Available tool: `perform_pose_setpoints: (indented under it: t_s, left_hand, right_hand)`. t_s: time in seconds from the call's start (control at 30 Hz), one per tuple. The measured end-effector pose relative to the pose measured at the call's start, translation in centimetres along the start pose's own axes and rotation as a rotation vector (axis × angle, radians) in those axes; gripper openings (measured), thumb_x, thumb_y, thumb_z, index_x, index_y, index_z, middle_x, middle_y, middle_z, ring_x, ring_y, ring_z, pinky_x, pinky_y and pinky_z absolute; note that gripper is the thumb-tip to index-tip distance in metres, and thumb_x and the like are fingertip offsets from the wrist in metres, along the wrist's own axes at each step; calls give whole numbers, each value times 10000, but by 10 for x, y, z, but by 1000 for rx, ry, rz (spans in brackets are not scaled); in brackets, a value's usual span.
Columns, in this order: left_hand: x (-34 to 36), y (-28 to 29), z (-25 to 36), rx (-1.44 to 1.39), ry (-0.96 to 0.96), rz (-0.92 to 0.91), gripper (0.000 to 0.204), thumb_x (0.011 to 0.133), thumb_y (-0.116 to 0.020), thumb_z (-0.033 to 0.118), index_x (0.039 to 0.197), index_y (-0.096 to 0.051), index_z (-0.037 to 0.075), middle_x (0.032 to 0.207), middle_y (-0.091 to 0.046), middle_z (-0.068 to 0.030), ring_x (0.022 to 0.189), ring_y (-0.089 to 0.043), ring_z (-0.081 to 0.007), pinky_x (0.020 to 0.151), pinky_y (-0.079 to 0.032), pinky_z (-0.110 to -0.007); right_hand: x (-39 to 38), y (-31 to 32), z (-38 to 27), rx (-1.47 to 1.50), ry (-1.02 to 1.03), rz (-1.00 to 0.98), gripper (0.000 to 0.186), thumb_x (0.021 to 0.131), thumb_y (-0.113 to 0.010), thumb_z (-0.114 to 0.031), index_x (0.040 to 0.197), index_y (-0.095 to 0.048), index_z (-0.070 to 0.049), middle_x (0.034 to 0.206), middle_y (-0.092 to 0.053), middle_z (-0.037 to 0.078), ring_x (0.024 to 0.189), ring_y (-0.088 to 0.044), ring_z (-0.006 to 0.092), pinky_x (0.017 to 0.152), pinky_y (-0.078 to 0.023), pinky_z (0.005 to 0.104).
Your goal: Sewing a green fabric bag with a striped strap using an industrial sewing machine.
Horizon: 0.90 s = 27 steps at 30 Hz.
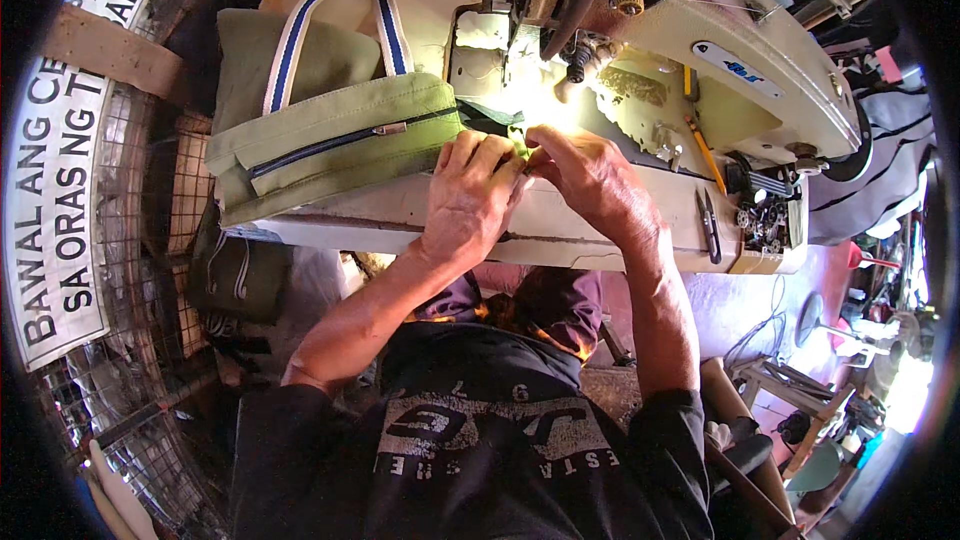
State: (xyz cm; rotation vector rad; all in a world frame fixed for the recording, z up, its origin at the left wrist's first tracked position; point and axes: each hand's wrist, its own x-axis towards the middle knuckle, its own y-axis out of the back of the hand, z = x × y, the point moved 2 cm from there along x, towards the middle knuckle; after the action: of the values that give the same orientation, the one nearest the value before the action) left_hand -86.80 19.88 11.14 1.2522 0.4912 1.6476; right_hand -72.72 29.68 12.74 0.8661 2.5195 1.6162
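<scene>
Bag (340, 135) lies on table (560, 230), left of sewing machine (720, 50).

Bare forearms, dark short-sleeved shirt, pale chest print

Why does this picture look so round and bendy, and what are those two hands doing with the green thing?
The picture comes from a small camera worn on a person's head, looking down at their own arms. Its lens is very wide, so straight edges curve near the rim. The big cream machine at the top is a sewing machine, with a bright lamp shining under it. On its table lies a green cloth bag with a dark zipper and a white-and-blue striped handle. The left hand and the right hand meet in the middle and pinch a small bit of green fabric at the bag's edge, close to the needle. To the right lie a yellow pencil and small dark snips.
</scene>
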Motion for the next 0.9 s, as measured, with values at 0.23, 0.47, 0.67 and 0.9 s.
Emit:
perform_pose_setpoints:
  t_s: [0.23, 0.47, 0.67, 0.9]
  left_hand:
    - [-3, -4, 2, 76, 34, 14, 181, 739, -759, 125, 908, -707, 87, 999, -601, -29, 989, -536, -252, 873, -436, -406]
    - [-5, -4, 6, 97, 24, 34, 173, 745, -763, 141, 905, -713, 98, 997, -610, -19, 1002, -541, -239, 884, -422, -397]
    - [-5, -6, 9, 96, 36, 53, 166, 750, -762, 138, 898, -699, 92, 996, -610, -22, 996, -545, -239, 873, -421, -397]
    - [-5, -7, 10, 89, 39, 83, 137, 757, -742, 109, 878, -688, 76, 970, -609, -34, 958, -556, -253, 843, -419, -406]
  right_hand:
    - [-16, 5, 10, 338, -101, 146, 400, 820, -737, -89, 1201, -617, -84, 973, -672, 145, 887, -663, 311, 788, -539, 388]
    - [-24, 1, 19, 202, -44, 170, 199, 794, -753, -98, 984, -711, -54, 941, -655, 102, 899, -628, 287, 784, -516, 382]
    - [-18, 1, 18, 130, 73, 184, 162, 778, -737, -109, 929, -707, -61, 928, -651, 82, 893, -621, 276, 805, -489, 377]
    - [-11, 0, 11, -87, 103, 95, 154, 840, -597, -137, 976, -622, -67, 919, -621, 86, 918, -592, 287, 842, -458, 381]
